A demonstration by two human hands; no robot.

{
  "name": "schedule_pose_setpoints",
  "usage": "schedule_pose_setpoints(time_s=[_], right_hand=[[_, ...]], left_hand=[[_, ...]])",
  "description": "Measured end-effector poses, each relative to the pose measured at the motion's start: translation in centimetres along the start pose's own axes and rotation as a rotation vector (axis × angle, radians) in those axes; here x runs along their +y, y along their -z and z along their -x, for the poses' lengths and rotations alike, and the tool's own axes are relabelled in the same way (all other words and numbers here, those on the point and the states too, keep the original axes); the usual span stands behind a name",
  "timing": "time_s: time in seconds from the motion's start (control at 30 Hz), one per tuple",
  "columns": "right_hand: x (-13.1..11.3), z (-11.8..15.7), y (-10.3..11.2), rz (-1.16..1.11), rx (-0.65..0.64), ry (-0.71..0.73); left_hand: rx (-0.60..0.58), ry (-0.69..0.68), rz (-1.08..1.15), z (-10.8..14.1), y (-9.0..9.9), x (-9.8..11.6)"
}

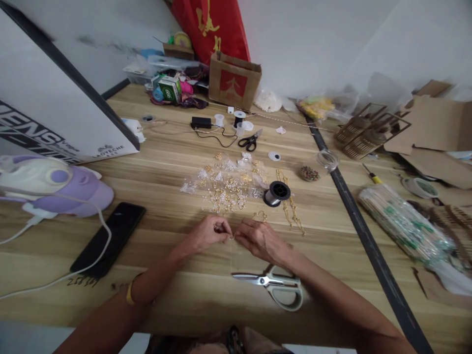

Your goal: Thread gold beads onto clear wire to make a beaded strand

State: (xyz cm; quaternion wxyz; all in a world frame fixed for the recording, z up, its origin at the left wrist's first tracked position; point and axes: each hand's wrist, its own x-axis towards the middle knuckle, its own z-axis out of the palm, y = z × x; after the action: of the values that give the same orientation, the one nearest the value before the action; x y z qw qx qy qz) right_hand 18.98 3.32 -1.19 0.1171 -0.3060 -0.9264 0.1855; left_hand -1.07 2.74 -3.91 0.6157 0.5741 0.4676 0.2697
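Note:
My left hand (212,230) and my right hand (261,239) meet low over the wooden table, fingertips almost touching. Both pinch a tiny shiny piece (232,237), too small to make out, with a thin clear line hanging below it. Just beyond the hands lies a spread of gold and clear beads (230,194), some in small plastic bags. A spool of thin wire (276,193) and a gold chain (293,211) lie to the right of the beads. Scissors with pale handles (283,286) rest beneath my right wrist, blades pointing left.
At left are a black phone (108,241), a white cable and a purple-white device (59,184). Black scissors (250,141), a jar of beads (310,172) and a paper bag (235,81) stand farther back. Wrapped sticks (405,221) lie at right.

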Motion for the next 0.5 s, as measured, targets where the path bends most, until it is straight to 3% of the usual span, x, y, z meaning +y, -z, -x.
schedule_pose_setpoints(time_s=[0.5], right_hand=[[0.15, -0.05, 0.02, -0.017, -0.001, -0.021]], left_hand=[[-0.049, -0.049, -0.067, 0.2, 0.35, 0.31]])
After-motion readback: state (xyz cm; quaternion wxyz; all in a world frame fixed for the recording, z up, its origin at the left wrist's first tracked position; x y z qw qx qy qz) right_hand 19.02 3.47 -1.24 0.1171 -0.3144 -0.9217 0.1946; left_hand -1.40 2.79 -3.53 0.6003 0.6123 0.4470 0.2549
